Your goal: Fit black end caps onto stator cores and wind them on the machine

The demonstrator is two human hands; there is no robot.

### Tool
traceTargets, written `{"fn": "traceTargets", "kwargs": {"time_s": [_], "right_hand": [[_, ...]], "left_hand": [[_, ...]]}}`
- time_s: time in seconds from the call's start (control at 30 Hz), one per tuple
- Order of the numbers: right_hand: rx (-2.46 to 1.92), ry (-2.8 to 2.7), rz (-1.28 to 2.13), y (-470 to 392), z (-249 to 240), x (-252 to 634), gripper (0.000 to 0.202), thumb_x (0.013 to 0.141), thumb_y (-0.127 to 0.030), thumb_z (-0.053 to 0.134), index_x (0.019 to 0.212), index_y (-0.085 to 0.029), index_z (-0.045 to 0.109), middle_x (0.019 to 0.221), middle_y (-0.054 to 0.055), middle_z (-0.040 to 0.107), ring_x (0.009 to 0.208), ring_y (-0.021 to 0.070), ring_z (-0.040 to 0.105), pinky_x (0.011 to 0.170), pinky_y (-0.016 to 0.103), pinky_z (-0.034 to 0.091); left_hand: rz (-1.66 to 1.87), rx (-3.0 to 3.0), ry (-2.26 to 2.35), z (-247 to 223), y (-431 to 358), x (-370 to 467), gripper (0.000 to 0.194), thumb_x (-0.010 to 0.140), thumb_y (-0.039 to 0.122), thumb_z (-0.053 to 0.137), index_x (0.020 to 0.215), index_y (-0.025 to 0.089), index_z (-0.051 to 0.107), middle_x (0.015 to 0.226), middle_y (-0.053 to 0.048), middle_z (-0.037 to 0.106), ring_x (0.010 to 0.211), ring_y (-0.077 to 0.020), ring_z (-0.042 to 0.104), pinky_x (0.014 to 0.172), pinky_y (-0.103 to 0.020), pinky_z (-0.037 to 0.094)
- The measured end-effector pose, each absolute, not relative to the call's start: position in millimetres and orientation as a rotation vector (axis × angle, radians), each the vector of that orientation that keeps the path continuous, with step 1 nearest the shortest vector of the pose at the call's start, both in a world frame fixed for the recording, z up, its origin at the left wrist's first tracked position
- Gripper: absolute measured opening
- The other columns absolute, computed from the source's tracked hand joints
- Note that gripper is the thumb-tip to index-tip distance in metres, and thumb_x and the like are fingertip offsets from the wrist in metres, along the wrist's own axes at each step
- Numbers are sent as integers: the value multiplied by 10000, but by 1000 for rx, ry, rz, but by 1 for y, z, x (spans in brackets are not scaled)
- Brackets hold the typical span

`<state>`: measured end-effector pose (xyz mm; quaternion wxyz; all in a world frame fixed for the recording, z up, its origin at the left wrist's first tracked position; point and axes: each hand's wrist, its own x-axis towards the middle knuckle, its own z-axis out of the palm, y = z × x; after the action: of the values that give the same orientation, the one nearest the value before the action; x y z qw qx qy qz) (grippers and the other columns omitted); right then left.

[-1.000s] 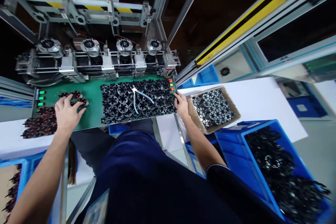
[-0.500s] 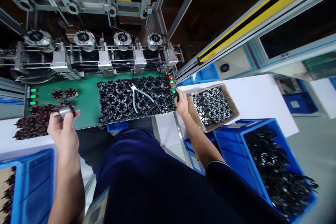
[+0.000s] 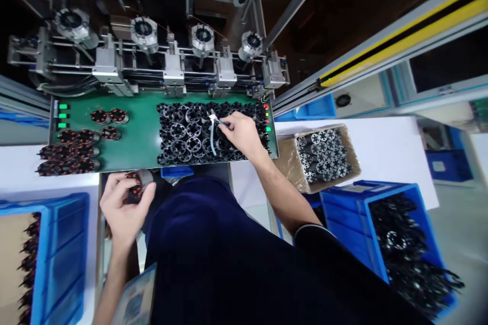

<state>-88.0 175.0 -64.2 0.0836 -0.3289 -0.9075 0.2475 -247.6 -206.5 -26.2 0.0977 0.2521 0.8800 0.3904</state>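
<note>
Green worktop [image 3: 133, 137]; handheld red-black, silver-sided part [image 3: 141, 182]

Along the back, four winding fixtures [image 3: 150, 40] stand in a row behind the worktop [image 3: 137, 147]: wound stators [image 3: 68, 157] at its left, bare cores [image 3: 179, 134] packed towards its right, cutters [image 3: 212, 139] on top of those with the right hand [image 3: 242, 134] at one handle. Just in front of the edge, the left hand [image 3: 127, 208] has a single wound stator [image 3: 145, 179], with a parts bin [image 3: 68, 254] further left. Over right, a carton [image 3: 353, 157] of cores sits on the side table [image 3: 389, 147], a filled bin [image 3: 348, 218] before it.
</note>
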Motion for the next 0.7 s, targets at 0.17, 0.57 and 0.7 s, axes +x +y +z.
{"fn": "traceTargets", "kwargs": {"time_s": [0.17, 0.57, 0.7], "right_hand": [[-947, -2765, 763, 184, -60, -93, 193, 1072, -261, 812, 1153, -192, 972, 1081, 120, 890, 866, 257, 806, 998, 433, 674], [-939, -2496, 753, 168, -55, -63, 239, 1128, -449, 707, 1237, -240, 747, 1168, 118, 826, 1025, 291, 787, 1055, 495, 667], [-791, -2233, 998, 139, -26, -46, 354, 1197, -671, 556, 1247, -321, 571, 1068, 49, 688, 963, 276, 717, 962, 477, 643]], "left_hand": [[1583, 1217, 2527, -4, -200, -238, 209, 906, 273, 997, 964, 266, 796, 1154, -82, 850, 1044, -288, 875, 916, -435, 725], [1917, 1313, 2231, 4, -198, -229, 303, 924, 315, 1033, 1042, 250, 762, 1083, -47, 815, 1020, -241, 827, 859, -367, 685], [1977, 1251, 2102, -1, -208, -227, 325, 915, 277, 1041, 1012, 240, 733, 1191, -78, 871, 1089, -258, 868, 915, -382, 705]]}}
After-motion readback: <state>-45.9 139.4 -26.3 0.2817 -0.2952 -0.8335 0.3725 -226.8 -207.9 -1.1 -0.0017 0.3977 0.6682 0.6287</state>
